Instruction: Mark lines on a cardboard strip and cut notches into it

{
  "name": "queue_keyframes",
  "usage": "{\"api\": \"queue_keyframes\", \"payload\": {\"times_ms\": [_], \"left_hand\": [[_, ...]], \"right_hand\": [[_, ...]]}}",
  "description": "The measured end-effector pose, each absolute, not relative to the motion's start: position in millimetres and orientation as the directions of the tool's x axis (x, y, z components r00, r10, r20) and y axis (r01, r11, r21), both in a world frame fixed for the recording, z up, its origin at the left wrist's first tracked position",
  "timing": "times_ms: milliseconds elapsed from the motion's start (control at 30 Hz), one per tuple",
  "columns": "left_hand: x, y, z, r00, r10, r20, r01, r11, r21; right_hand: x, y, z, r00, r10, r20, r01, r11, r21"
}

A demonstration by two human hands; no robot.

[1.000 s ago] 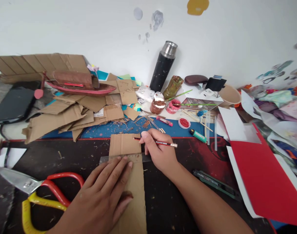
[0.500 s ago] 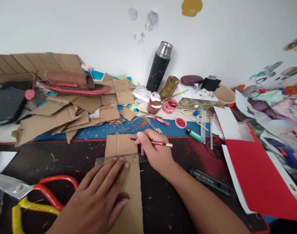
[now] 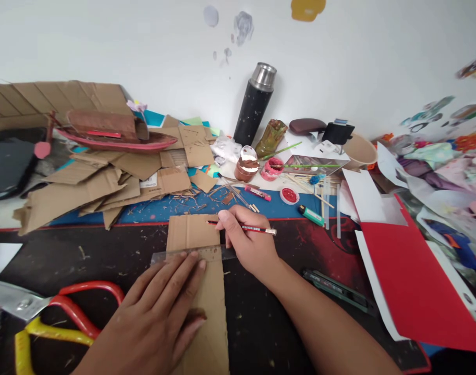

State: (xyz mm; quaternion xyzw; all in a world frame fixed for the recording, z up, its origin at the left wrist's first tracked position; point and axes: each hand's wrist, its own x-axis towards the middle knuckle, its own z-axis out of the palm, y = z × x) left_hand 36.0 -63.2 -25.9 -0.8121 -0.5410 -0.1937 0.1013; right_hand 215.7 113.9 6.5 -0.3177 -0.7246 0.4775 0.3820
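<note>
Cardboard strip (image 3: 214, 299) lies flat on the dark mat (image 3: 261, 328), its long axis running away from the person toward the wall; the far end stops near the mat's red-edged border, the near end leaves the view. Clear ruler (image 3: 212, 253) crosses the strip, long axis left to right, its left end past the strip's edge (right end partly hidden by the hand). Left hand (image 3: 157, 304): fingers extended, pressing down on ruler and strip, grasping neither. Right hand (image 3: 248, 242): fingers curled, thumb and fingertips pinching a pencil (image 3: 257, 229), which lies nearly crosswise, lead pointing left over the strip, butt end right; contact of lead with cardboard cannot be told. Scissors (image 3: 74, 313) rest left, blades pointing left.
</note>
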Motion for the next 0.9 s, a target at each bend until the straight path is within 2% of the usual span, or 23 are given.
{"api": "queue_keyframes", "payload": {"times_ms": [300, 533, 900], "left_hand": [[50, -66, -24, 0.211, 0.88, 0.427, 0.942, -0.299, 0.15], [45, -64, -21, 0.271, 0.872, 0.407, 0.935, -0.339, 0.104], [50, -67, -24, 0.201, 0.892, 0.405, 0.939, -0.294, 0.181]], "right_hand": [[217, 113, 7, -0.509, 0.83, 0.228, 0.145, 0.344, -0.928], [217, 113, 10, -0.508, 0.827, 0.239, 0.15, 0.358, -0.922], [216, 113, 9, -0.505, 0.83, 0.237, 0.152, 0.355, -0.922]]}}
